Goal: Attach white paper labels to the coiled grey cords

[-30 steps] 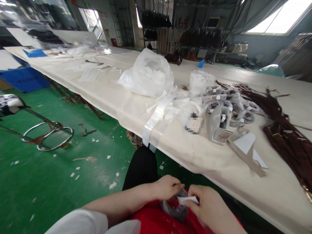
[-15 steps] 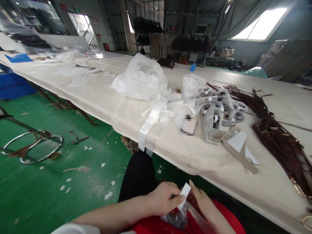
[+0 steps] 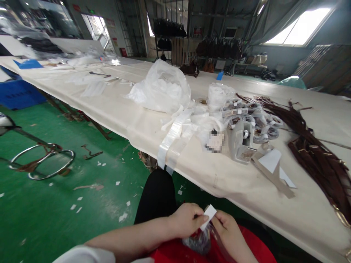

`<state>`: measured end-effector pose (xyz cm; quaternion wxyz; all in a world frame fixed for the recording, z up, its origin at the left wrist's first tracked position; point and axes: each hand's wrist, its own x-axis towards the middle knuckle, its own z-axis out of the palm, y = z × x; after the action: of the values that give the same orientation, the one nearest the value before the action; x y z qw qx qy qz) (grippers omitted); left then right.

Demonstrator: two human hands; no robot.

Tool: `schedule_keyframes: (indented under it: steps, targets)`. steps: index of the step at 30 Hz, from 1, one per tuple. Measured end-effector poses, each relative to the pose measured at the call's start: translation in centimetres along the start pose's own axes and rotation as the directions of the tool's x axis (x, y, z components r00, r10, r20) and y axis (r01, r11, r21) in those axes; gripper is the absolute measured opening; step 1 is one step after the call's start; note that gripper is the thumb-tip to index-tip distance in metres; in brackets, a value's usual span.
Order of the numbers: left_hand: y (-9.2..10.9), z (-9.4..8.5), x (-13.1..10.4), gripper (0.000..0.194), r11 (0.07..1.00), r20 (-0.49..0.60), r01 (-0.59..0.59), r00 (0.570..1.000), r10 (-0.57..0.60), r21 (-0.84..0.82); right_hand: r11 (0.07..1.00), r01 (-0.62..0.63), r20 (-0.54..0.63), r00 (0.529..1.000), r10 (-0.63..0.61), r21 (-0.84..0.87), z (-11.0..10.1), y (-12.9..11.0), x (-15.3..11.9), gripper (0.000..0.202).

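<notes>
Hands low over your lap: your left hand (image 3: 186, 220) and right hand (image 3: 229, 230) both pinch a small white label (image 3: 208, 213) above a clear plastic pouch (image 3: 197, 241). Light, flimsy paper, likely; grip its edges. Beyond, the desk (image 3: 131, 117) carries brown straps (image 3: 315, 153).
</notes>
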<state>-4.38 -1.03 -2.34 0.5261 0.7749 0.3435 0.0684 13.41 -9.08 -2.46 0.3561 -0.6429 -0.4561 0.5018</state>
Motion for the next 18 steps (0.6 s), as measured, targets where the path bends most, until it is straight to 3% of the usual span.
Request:
schedule_keyframes:
  steps: [4, 8, 12, 18]
  targets:
    - [0.1, 0.5, -0.4, 0.028, 1.000, -0.070, 0.017, 0.997, -0.017, -0.003, 0.999, 0.032, 0.115, 0.993, -0.035, 0.023, -0.9, -1.5, -0.5, 0.038]
    - [0.8, 0.3, -1.0, 0.021, 0.999, -0.118, 0.036, 0.992, -0.039, -0.025, 0.998, -0.020, 0.098, 0.995, 0.025, -0.052, -1.0, -0.9, -0.3, 0.046]
    - [1.7, -0.1, -1.3, 0.024, 0.998, -0.089, 0.037, 0.995, -0.041, -0.050, 0.997, -0.051, 0.099, 0.994, 0.056, -0.053, -0.9, 0.0, 0.3, 0.043]
    - [2.7, -0.5, -1.7, 0.023, 0.999, -0.044, 0.042, 0.998, -0.044, -0.035, 0.997, -0.079, 0.136, 0.987, 0.081, -0.016, -0.8, -0.7, 0.4, 0.029]
